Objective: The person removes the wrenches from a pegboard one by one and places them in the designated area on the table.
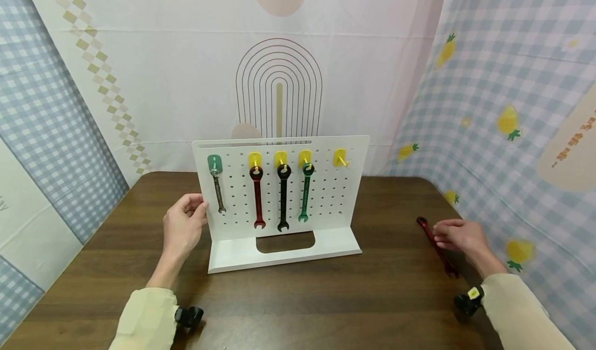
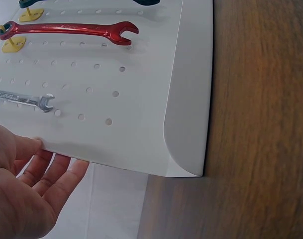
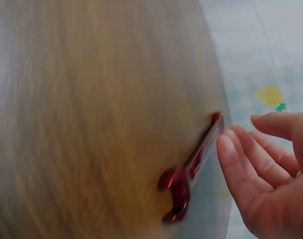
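A white pegboard stand point(image 1: 326, 200) stands upright on the table. My left hand point(image 1: 183, 225) pinches its left edge, thumb in front and fingers behind, as the left wrist view confirms. Nearest that hand hangs a small silver wrench point(image 1: 219, 192) on a green hook point(image 1: 214, 162). Farther right, a red wrench point(image 1: 258, 200), a black wrench point(image 1: 283, 200) and a green wrench point(image 1: 305, 195) hang from yellow hooks. Another dark red wrench point(image 1: 437, 246) lies on the table at the right. Beside it is my right hand point(image 1: 461, 236), its thumb apart from the fingers in the right wrist view.
At the board's right, a yellow hook point(image 1: 341, 157) holds no wrench. The wooden table point(image 1: 372, 298) runs under everything. A white patterned cloth point(image 1: 186, 81) hangs behind, and a checked cloth point(image 1: 465, 133) borders the right side.
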A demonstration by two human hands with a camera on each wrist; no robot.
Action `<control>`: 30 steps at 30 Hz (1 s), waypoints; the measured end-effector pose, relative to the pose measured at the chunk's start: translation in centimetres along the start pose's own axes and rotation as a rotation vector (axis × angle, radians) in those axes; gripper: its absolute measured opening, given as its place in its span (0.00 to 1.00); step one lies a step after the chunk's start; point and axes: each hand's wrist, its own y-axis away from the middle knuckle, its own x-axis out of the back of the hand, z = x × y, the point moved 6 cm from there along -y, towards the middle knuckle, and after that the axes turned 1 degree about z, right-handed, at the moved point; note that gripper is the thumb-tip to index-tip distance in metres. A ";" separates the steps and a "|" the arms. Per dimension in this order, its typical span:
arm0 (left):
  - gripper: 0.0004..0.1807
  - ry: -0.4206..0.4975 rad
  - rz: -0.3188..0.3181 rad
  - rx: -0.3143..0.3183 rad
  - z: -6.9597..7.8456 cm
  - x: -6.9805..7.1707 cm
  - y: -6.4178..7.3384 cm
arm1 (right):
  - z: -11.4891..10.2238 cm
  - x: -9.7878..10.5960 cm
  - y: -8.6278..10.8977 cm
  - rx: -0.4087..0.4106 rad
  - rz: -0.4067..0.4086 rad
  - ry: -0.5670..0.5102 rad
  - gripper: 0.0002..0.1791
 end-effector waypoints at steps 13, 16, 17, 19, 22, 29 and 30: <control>0.12 0.007 0.001 0.001 0.1 0.0 0.0 | -4.5 -3.6 1.5 0.056 -0.155 -0.240 0.06; 0.12 0.012 -0.002 -0.005 0.2 0.0 0.0 | -5.1 -4.3 2.0 0.074 -0.171 -0.264 0.06; 0.12 0.016 -0.003 -0.008 0.2 0.0 0.0 | -5.3 -4.6 2.3 0.084 -0.180 -0.269 0.05; 0.11 0.017 -0.005 -0.012 0.2 0.0 0.1 | -5.8 -5.1 2.7 0.105 -0.196 -0.278 0.05; 0.11 0.023 -0.003 -0.015 0.3 0.0 0.0 | -6.8 -6.1 3.3 0.131 -0.220 -0.293 0.05; 0.11 0.033 -0.004 -0.017 0.2 0.1 0.1 | -8.7 -8.1 4.6 0.184 -0.258 -0.263 0.07; 0.11 0.032 -0.005 -0.017 0.2 0.1 0.1 | -8.9 -8.3 4.7 0.190 -0.262 -0.261 0.07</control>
